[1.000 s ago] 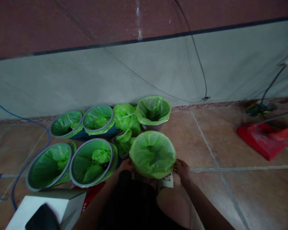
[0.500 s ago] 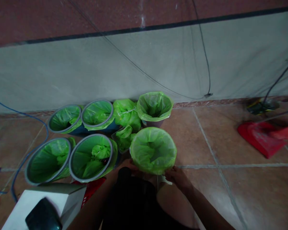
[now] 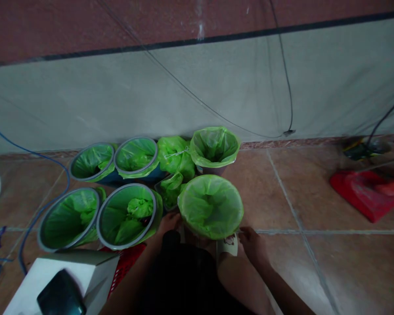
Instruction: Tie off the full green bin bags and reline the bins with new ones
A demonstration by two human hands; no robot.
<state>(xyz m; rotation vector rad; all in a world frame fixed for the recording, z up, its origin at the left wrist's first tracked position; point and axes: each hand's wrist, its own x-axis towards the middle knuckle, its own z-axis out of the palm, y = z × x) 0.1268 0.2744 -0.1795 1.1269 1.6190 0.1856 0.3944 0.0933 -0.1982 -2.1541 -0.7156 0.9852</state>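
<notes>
A round bin with a light-green plastic liner [image 3: 210, 205] folded over its rim stands right in front of me, between my knees. My left hand [image 3: 169, 223] is beside its left edge, fingers stretched toward the rim and partly in shadow. Just off the right edge is my right hand [image 3: 249, 241], its fingers loosely bent, with nothing visible in them. Behind this bin stands another green-lined bin [image 3: 215, 148] against the wall. To its left lies a tied green bag [image 3: 174, 154], and a small container with green plastic [image 3: 171, 189] sits below that.
Several grey-rimmed bins with green liners [image 3: 129, 216] stand at left. Nearer are a white box [image 3: 36, 280] with a dark object [image 3: 61, 293] on it and a red basket [image 3: 121, 267]. A blue cable [image 3: 49, 203] crosses the left floor; a red dustpan [image 3: 364, 192] lies right.
Both my hands have moved slightly outward from the front bin's rim, the right one most clearly. The camera view has shifted a little; the other bins stay in place.
</notes>
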